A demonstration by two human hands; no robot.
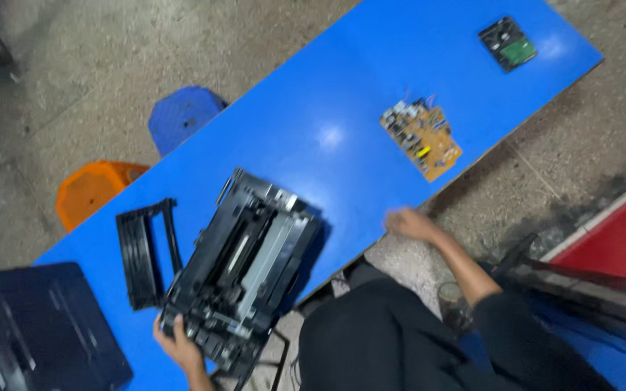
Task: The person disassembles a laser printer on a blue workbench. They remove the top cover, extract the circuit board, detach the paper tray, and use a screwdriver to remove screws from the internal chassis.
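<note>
A long glossy blue table (342,108) carries a stripped black printer chassis (244,271), gripped at its near corner by the left hand (175,344). Just left lies a black plastic frame (143,250), then a dark printer housing (38,329). Beyond the right hand (409,223) sit a yellow circuit board (422,139) and, farther off, a black-and-green hard drive (507,43).

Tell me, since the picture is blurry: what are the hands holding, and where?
The left hand grips the black printer frame at its near bottom corner. The right hand holds nothing; it rests at the table edge.
</note>
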